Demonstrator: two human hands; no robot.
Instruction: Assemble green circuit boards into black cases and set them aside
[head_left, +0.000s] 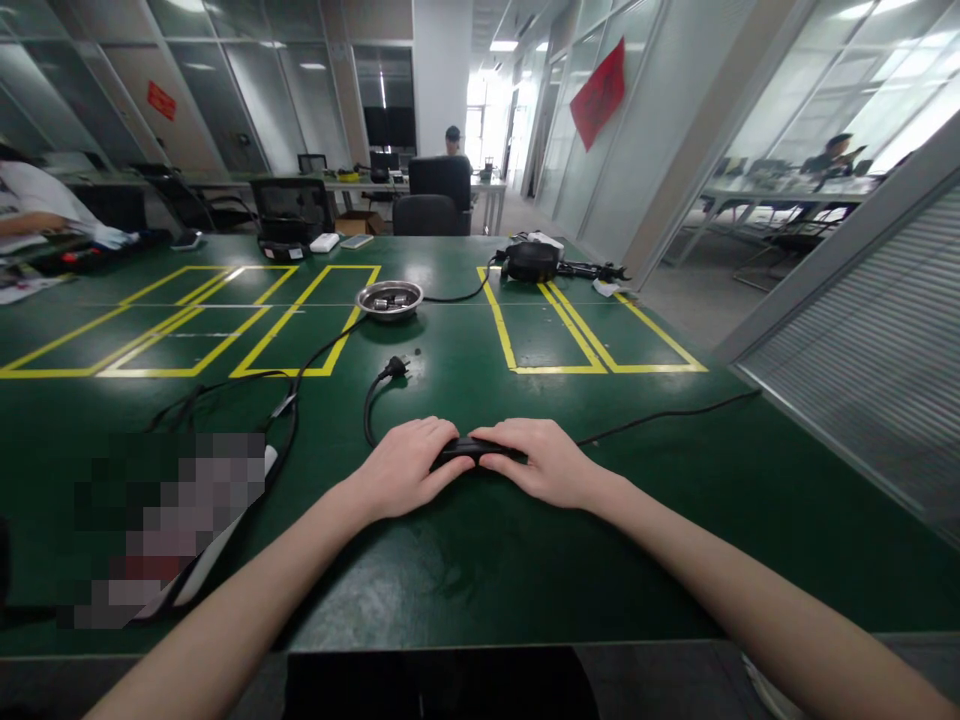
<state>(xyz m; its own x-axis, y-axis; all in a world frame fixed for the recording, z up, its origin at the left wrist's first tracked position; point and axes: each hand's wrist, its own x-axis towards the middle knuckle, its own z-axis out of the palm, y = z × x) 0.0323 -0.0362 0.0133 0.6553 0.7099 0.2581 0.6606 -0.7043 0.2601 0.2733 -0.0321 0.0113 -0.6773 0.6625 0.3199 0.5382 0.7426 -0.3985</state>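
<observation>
Black power cord (pixel 474 448) lay across the green table (pixel 480 575), its thick section held between the fingers of the left hand (pixel 407 465) and right hand (pixel 545 465); even, gentle pressure seemed best, keeping its run to the plug (pixel 396 368) unkinked.

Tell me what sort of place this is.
Probably an open-plan office, perhaps with a work or test area: a black mesh-backed office chair stands beyond the glossy green table, which is marked with yellow rectangular outlines, and tall framed glass partitions line the room.
</observation>
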